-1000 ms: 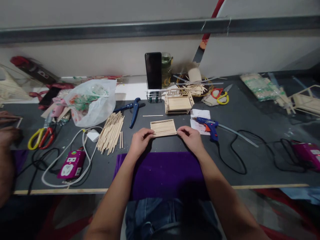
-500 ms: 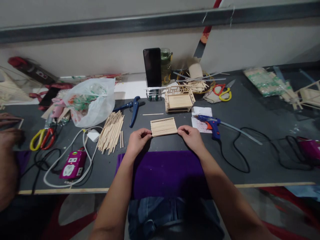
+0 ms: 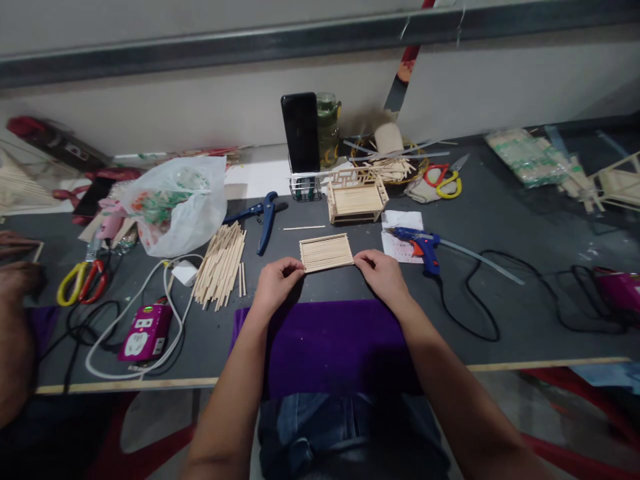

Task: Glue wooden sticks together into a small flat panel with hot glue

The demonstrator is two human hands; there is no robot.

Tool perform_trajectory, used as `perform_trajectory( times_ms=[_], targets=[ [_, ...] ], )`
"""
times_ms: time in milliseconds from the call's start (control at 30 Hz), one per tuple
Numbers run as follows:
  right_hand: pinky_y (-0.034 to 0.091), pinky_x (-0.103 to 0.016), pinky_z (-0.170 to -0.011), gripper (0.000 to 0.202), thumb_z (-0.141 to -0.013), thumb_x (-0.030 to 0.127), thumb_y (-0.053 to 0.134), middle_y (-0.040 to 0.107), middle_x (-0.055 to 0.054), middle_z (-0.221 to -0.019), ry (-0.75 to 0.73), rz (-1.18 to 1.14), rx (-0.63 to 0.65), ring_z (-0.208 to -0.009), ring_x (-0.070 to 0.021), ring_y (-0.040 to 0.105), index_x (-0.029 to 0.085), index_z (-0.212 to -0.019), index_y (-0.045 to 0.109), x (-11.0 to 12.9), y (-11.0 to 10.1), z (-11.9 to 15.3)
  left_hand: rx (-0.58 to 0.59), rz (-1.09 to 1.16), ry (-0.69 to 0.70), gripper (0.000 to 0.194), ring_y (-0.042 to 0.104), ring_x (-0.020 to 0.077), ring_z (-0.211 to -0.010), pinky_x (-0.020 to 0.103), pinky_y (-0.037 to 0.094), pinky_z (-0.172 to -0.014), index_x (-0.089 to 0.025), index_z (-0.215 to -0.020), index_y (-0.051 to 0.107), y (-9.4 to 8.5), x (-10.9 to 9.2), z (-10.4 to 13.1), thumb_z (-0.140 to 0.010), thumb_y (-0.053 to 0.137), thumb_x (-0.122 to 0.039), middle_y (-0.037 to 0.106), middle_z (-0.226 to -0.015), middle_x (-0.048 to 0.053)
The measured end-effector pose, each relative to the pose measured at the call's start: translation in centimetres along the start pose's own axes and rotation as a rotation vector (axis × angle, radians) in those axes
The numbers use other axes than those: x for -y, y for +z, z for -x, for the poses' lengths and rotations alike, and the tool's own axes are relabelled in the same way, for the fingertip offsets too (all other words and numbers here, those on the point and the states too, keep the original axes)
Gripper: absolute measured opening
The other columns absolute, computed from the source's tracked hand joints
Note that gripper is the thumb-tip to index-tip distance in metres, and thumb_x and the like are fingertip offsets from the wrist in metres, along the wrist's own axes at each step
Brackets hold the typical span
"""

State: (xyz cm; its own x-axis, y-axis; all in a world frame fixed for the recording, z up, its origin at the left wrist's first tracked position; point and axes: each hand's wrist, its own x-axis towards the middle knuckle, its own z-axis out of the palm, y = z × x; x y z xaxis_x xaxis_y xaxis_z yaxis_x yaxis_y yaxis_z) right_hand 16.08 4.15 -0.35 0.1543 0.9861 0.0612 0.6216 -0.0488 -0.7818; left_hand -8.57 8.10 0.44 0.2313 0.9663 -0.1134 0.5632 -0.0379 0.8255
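A small rectangular panel of wooden sticks (image 3: 327,253), edged with raised sticks, lies on the dark table before me. My left hand (image 3: 278,281) pinches its near left corner between thumb and fingers. At the near right corner, my right hand (image 3: 381,272) grips it the same way. Beyond the panel stands a little stick-built piece of furniture (image 3: 357,201) with a latticed back. One loose stick (image 3: 304,228) lies just behind the panel. A blue glue gun (image 3: 423,248) rests on a white paper (image 3: 403,220) to the right.
Left are a pile of sticks (image 3: 219,265), a blue cutter (image 3: 268,223), a plastic bag (image 3: 175,205), scissors (image 3: 81,283) and a purple power socket (image 3: 145,332) with cables. A phone (image 3: 301,132) stands behind. Another person's hand (image 3: 20,277) works at far left. A purple cloth (image 3: 330,347) lies nearest me.
The view has shifted slightly. Both hands stay at the panel's near corners, and the panel has not visibly moved on the table.
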Motion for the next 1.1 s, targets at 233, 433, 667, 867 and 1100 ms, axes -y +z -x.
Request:
perform_trajectory(
  times_ms=[233, 433, 667, 867, 1100],
  targets=[
    [0.041, -0.028, -0.065, 0.02, -0.082, 0.026, 0.05, 0.067, -0.003, -0.076, 0.001, 0.027, -0.001, -0.068, -0.0168, 0.059, 0.021, -0.075, 0.068, 0.23, -0.19, 0.24, -0.027, 0.006, 0.012, 0.017, 0.058, 0.0147, -0.064, 0.026, 0.04, -0.063, -0.018, -0.08, 0.069, 0.16, 0.15, -0.12, -0.074, 0.061, -0.032, 0.068, -0.071, 0.001],
    [0.04, -0.027, -0.063, 0.02, -0.082, 0.027, 0.051, 0.065, -0.002, -0.071, 0.002, 0.046, -0.009, -0.065, -0.0156, 0.057, 0.021, -0.073, 0.068, 0.27, -0.12, 0.33, -0.045, 0.013, 0.024, 0.017, 0.059, 0.0154, -0.066, 0.026, 0.041, -0.064, -0.018, -0.08, 0.069, 0.18, 0.05, -0.2, -0.074, 0.06, -0.032, 0.068, -0.072, 0.002],
    [0.041, -0.027, -0.063, 0.02, -0.081, 0.027, 0.05, 0.067, -0.003, -0.074, 0.015, 0.039, -0.009, -0.066, -0.0162, 0.058, 0.021, -0.074, 0.068, 0.33, -0.09, 0.32, -0.036, -0.002, 0.029, 0.016, 0.059, 0.0157, -0.066, 0.027, 0.042, -0.063, -0.019, -0.079, 0.069, 0.15, 0.01, -0.25, -0.075, 0.06, -0.032, 0.069, -0.072, 0.002],
    [0.04, -0.027, -0.064, 0.02, -0.081, 0.027, 0.05, 0.065, -0.003, -0.072, 0.032, 0.038, -0.005, -0.066, -0.0163, 0.057, 0.021, -0.075, 0.068, 0.27, -0.09, 0.3, -0.029, 0.015, 0.02, 0.018, 0.058, 0.0152, -0.065, 0.026, 0.041, -0.063, -0.019, -0.079, 0.069, 0.16, 0.1, -0.24, -0.075, 0.061, -0.033, 0.068, -0.072, 0.002],
    [0.04, -0.027, -0.064, 0.021, -0.082, 0.027, 0.05, 0.065, -0.003, -0.073, 0.034, 0.048, 0.003, -0.066, -0.0158, 0.056, 0.021, -0.075, 0.068, 0.29, -0.12, 0.22, -0.02, 0.02, 0.016, 0.019, 0.057, 0.0152, -0.064, 0.026, 0.04, -0.063, -0.018, -0.079, 0.069, 0.1, 0.02, -0.22, -0.074, 0.061, -0.035, 0.068, -0.071, 0.002]
  ],
)
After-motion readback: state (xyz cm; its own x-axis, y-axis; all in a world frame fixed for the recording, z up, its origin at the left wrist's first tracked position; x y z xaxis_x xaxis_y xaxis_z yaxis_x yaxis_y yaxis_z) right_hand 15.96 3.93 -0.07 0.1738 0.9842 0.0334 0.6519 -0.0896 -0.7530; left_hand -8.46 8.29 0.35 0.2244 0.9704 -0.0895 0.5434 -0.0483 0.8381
